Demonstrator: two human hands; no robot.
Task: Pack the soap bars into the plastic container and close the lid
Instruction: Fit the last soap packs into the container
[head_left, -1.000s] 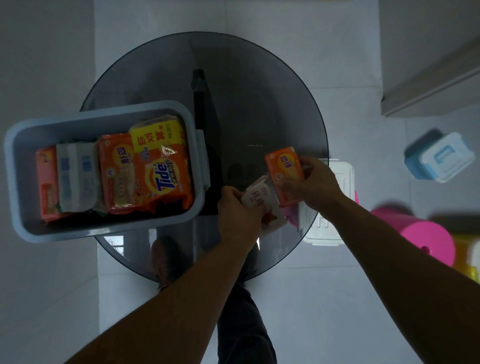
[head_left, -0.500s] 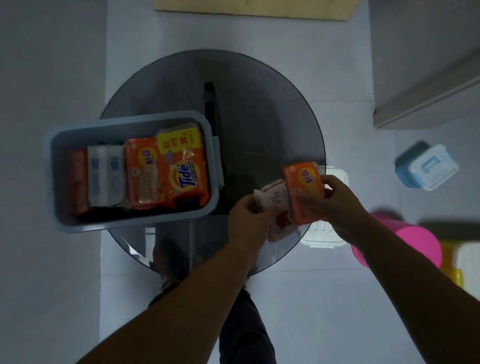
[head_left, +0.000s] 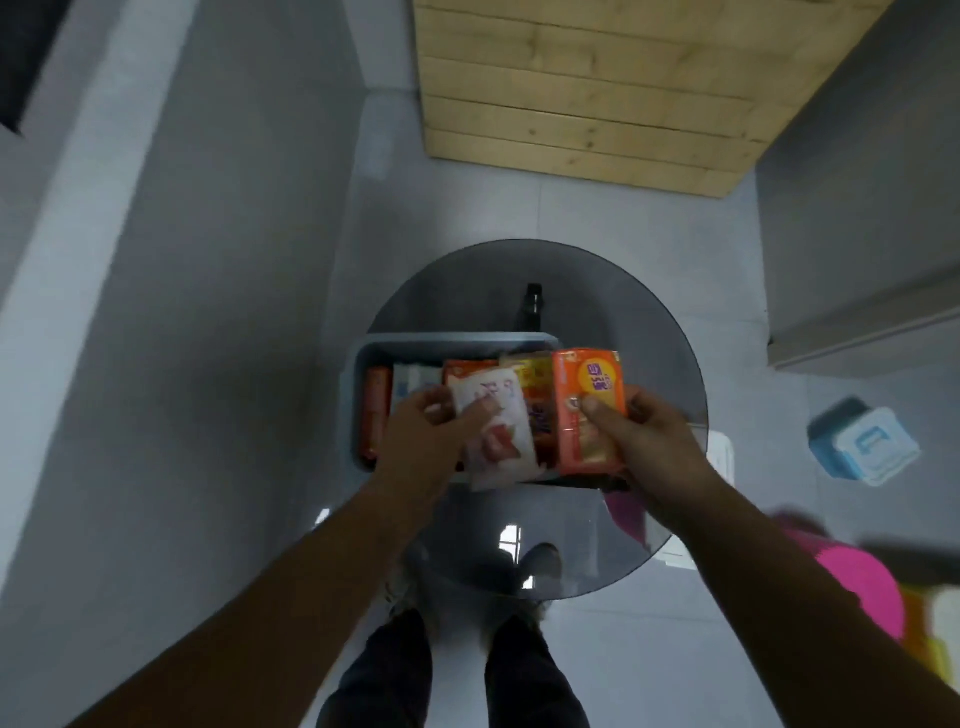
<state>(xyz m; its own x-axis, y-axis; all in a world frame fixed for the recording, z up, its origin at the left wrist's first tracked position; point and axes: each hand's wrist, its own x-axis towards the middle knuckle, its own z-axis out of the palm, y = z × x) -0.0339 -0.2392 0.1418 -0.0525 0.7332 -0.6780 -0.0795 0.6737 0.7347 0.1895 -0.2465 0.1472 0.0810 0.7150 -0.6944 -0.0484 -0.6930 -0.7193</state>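
Observation:
A grey-blue plastic container stands on the round dark glass table and holds several wrapped soap bars side by side. My left hand grips a white soap bar with red print, held over the container's front half. My right hand grips an orange soap bar upright over the container's right end. The two bars hide most of the packs inside. No lid shows on the container.
A white lidded box sits on the floor beyond the table's right edge. A blue and white box lies further right, a pink tub at lower right. Wooden planks lie ahead. My feet stand under the table.
Both hands have carried their soap bars from the table's right edge leftward over the container. The camera has swung, so the container now sits in the middle of the view.

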